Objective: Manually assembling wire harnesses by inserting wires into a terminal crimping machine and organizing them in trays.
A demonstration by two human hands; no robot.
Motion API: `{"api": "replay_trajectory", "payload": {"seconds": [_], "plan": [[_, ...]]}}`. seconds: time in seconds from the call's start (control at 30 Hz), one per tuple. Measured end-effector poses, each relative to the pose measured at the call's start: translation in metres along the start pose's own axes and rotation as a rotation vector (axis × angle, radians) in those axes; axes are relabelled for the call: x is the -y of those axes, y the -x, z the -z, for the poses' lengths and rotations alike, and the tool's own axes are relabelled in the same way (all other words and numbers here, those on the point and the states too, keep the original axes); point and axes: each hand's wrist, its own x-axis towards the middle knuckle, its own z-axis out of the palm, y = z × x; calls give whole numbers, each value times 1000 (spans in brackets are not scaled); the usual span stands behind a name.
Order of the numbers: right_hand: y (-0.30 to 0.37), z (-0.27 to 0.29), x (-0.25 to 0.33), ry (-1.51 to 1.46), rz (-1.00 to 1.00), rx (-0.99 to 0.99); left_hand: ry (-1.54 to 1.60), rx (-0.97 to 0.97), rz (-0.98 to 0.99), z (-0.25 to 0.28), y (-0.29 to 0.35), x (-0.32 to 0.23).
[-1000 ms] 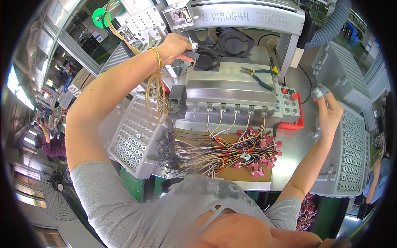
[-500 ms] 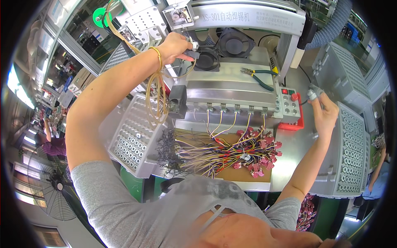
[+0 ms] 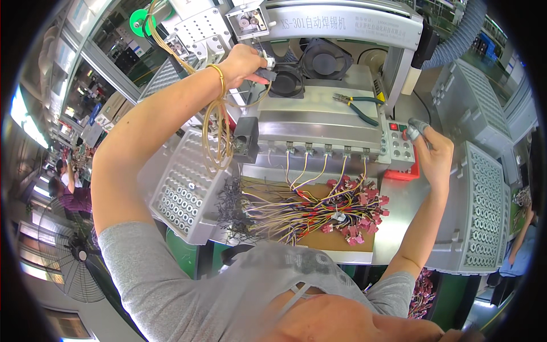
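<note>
Lettering (image 3: 316,23) spans beam (image 3: 349,24); left hand (image 3: 240,64) has unclear grip, right hand (image 3: 436,151), unclenched, adjoins controls (image 3: 401,149).

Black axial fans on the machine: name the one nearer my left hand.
The lower-left axial fan; the upper-right fan sits higher and farther from your left hand.

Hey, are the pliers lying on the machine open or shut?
Open: the pliers lie on the metal surface with their two handles spread apart.
</note>
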Motion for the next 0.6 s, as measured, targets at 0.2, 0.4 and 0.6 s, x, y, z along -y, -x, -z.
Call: {"api": "replay_trajectory", "payload": {"seconds": [0.2, 0.4, 0.6], "plan": [[-1, -2, -2, -15, 16, 15, -1, -26, -7, 1, 0, -2], [-2, -8, 14, -59, 204, 166, 17, -101, -46, -2, 1, -4], [-31, -26, 48, 243, 215, 680, 81, -166, -93, 0, 2, -6]]}}
